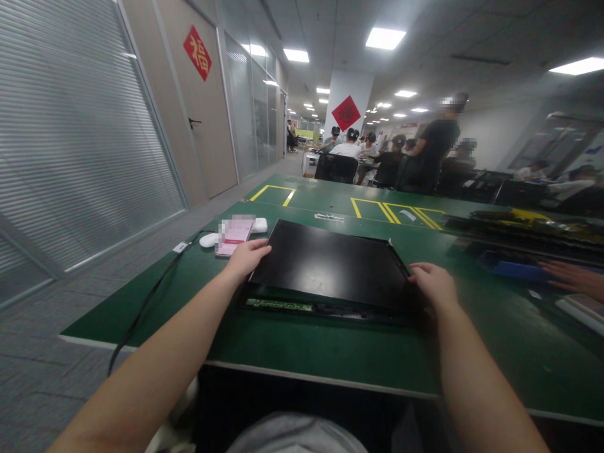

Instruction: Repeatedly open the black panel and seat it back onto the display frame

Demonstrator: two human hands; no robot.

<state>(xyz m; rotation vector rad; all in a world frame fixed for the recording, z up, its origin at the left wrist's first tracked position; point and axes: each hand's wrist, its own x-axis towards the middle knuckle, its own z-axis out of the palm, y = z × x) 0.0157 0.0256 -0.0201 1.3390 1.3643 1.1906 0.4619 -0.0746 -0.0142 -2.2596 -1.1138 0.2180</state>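
Note:
A flat black screen panel (330, 261) lies between my hands, its dark face up and its near edge seemingly raised. My left hand (250, 257) is closed on its left edge, thumb near the upper left corner. At the opposite side my right hand (435, 284) grips the right edge with bent fingers, partly hidden below the panel. Beneath and in front of the panel shows a black frame (358, 313). A narrow green circuit board (278, 305) runs along the left part of that frame. How far the panel is apart from the frame I cannot tell.
On the green table (302, 346), a phone (234, 236) lies with white objects (208, 240) beside it, near a black cable (146, 302). To the right are a blurred stack of dark panels (533, 229), a blue tray (512, 267) and another person's hand (573, 277).

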